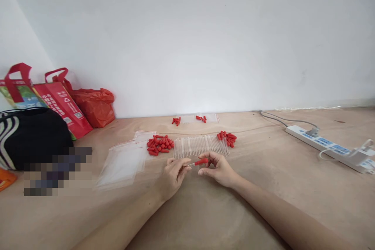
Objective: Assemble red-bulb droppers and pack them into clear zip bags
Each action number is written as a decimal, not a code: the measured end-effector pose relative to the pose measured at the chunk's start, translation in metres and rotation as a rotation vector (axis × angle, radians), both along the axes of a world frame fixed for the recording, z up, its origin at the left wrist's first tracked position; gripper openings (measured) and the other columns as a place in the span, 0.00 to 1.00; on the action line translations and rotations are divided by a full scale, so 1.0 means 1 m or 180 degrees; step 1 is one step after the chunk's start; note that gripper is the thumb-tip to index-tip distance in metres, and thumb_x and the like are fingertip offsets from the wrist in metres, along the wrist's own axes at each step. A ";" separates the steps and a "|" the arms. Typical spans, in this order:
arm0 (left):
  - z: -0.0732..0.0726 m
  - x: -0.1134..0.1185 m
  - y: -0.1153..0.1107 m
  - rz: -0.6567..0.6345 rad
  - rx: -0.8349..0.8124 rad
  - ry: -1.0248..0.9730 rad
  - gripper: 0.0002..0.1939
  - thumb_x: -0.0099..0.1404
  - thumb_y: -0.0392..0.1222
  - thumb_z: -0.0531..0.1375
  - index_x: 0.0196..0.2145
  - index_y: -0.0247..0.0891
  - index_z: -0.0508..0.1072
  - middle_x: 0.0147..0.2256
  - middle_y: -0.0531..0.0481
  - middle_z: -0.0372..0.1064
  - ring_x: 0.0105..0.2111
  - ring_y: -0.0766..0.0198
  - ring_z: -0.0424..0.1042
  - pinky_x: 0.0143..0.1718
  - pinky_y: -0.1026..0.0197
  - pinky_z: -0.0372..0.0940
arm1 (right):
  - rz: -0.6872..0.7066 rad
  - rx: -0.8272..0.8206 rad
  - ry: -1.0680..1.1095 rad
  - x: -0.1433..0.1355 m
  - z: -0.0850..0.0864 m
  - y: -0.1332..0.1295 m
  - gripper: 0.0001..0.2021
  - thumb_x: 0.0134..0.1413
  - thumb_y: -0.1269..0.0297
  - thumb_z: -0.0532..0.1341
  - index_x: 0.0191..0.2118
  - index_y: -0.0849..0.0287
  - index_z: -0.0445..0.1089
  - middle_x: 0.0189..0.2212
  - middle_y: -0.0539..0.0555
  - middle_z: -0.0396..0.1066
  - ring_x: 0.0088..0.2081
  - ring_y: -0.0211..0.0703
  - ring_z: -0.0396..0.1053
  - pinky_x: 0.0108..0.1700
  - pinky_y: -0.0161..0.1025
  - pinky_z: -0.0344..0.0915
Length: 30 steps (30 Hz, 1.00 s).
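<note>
My left hand [175, 174] pinches a thin clear glass dropper by its tube, and a red rubber bulb [201, 161] sits on the tube's right end. My right hand [219, 168] curves around the bulb's end. Its thumb is apart below the bulb, its fingers above and behind; whether a fingertip touches is hard to see. Just beyond both hands lies a row of clear glass tubes [199, 145]. A pile of red rubber bulbs [159, 144] is left of the row, and red bulbs [227, 139] overlap its right end.
Clear zip bags [123, 162] lie at the left. Farther back are small red bulbs [176, 121] and another clear bag [187, 118] by the wall. A white power strip [328, 146] with cables is right; a black bag [35, 136] and red bags [95, 107] stand left.
</note>
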State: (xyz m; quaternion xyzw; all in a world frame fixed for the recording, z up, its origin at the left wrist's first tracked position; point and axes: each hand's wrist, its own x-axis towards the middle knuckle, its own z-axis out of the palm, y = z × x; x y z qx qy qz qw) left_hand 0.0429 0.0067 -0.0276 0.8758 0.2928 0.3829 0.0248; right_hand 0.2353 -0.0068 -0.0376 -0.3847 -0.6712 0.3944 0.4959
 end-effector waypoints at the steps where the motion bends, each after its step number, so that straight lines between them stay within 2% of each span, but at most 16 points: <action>1: -0.001 0.001 -0.001 0.0133 -0.0142 -0.0069 0.07 0.65 0.41 0.49 0.39 0.38 0.62 0.29 0.52 0.70 0.29 0.64 0.68 0.35 0.61 0.57 | -0.0033 -0.0172 0.0231 -0.003 -0.001 -0.001 0.18 0.38 0.55 0.65 0.36 0.58 0.66 0.27 0.50 0.69 0.26 0.35 0.63 0.29 0.34 0.61; 5: -0.005 0.005 -0.003 0.0280 -0.0623 -0.0169 0.07 0.64 0.44 0.49 0.34 0.39 0.60 0.26 0.53 0.67 0.28 0.64 0.67 0.33 0.62 0.61 | -0.0017 -0.0310 0.0819 -0.017 -0.001 -0.003 0.12 0.40 0.56 0.63 0.28 0.59 0.66 0.23 0.48 0.66 0.25 0.34 0.61 0.30 0.33 0.59; 8: -0.004 0.003 -0.003 0.0336 -0.0630 -0.0199 0.09 0.63 0.45 0.50 0.40 0.39 0.59 0.33 0.50 0.68 0.36 0.61 0.67 0.39 0.57 0.61 | -0.0254 -0.0310 0.0830 -0.013 0.006 0.006 0.12 0.42 0.55 0.60 0.28 0.59 0.65 0.23 0.49 0.66 0.25 0.34 0.61 0.30 0.33 0.59; 10: -0.001 0.000 -0.001 0.0477 -0.0559 -0.0149 0.13 0.62 0.45 0.51 0.43 0.39 0.58 0.39 0.47 0.66 0.41 0.58 0.65 0.44 0.53 0.58 | -0.0737 -0.0339 0.0505 0.004 0.017 0.021 0.12 0.45 0.55 0.57 0.31 0.59 0.65 0.26 0.51 0.67 0.25 0.35 0.62 0.30 0.33 0.59; 11: 0.000 -0.002 0.000 0.0557 -0.0547 -0.0110 0.14 0.62 0.44 0.51 0.44 0.39 0.57 0.40 0.46 0.65 0.42 0.57 0.64 0.45 0.52 0.57 | -0.1206 -0.0369 0.0141 0.016 0.024 0.030 0.12 0.47 0.56 0.54 0.33 0.59 0.64 0.27 0.51 0.68 0.25 0.35 0.62 0.29 0.33 0.60; 12: 0.000 -0.004 0.001 0.0632 -0.0549 -0.0068 0.14 0.61 0.44 0.52 0.44 0.39 0.57 0.41 0.46 0.65 0.43 0.56 0.64 0.45 0.51 0.57 | -0.1416 -0.0404 -0.0016 0.030 0.031 0.040 0.13 0.49 0.57 0.51 0.36 0.60 0.63 0.27 0.52 0.68 0.25 0.35 0.62 0.29 0.33 0.59; 14: 0.001 -0.007 0.003 0.0737 -0.0559 0.0039 0.14 0.59 0.43 0.53 0.43 0.39 0.58 0.40 0.46 0.65 0.42 0.55 0.64 0.45 0.49 0.56 | -0.1648 -0.0455 -0.0286 0.059 0.044 0.060 0.13 0.50 0.62 0.47 0.38 0.60 0.62 0.26 0.51 0.67 0.24 0.35 0.61 0.28 0.33 0.58; 17: 0.001 -0.007 0.005 0.0708 -0.0532 0.0255 0.12 0.59 0.41 0.53 0.41 0.40 0.60 0.39 0.47 0.66 0.42 0.55 0.65 0.44 0.49 0.54 | -0.1912 -0.0542 -0.0942 0.094 0.054 0.084 0.09 0.44 0.67 0.51 0.32 0.61 0.64 0.23 0.51 0.66 0.24 0.37 0.62 0.26 0.33 0.55; 20: 0.001 -0.006 0.004 0.0651 -0.0503 0.0386 0.11 0.59 0.40 0.53 0.40 0.41 0.61 0.39 0.48 0.67 0.41 0.55 0.65 0.44 0.49 0.54 | -0.1920 -0.0609 -0.1663 0.107 0.050 0.098 0.06 0.39 0.71 0.54 0.29 0.61 0.66 0.20 0.51 0.66 0.26 0.39 0.63 0.28 0.33 0.54; 23: 0.002 -0.006 0.004 0.0663 -0.0518 0.0428 0.10 0.59 0.40 0.53 0.40 0.41 0.61 0.39 0.48 0.67 0.41 0.55 0.65 0.44 0.49 0.53 | -0.1819 -0.0659 -0.2234 0.103 0.038 0.106 0.07 0.39 0.70 0.56 0.30 0.61 0.68 0.24 0.54 0.69 0.30 0.42 0.66 0.30 0.33 0.55; 26: 0.002 -0.007 0.004 0.0641 -0.0524 0.0474 0.10 0.59 0.39 0.53 0.40 0.41 0.62 0.39 0.49 0.67 0.42 0.55 0.65 0.44 0.50 0.53 | -0.1808 -0.0650 -0.2616 0.098 0.028 0.112 0.09 0.41 0.69 0.57 0.32 0.62 0.69 0.31 0.57 0.71 0.35 0.44 0.67 0.33 0.34 0.56; 30: 0.002 -0.007 0.004 0.0669 -0.0533 0.0520 0.09 0.58 0.39 0.53 0.39 0.40 0.62 0.39 0.49 0.68 0.41 0.56 0.65 0.44 0.50 0.52 | -0.1895 -0.0607 -0.2898 0.101 0.023 0.113 0.14 0.42 0.63 0.59 0.38 0.62 0.69 0.34 0.59 0.71 0.39 0.46 0.66 0.36 0.34 0.58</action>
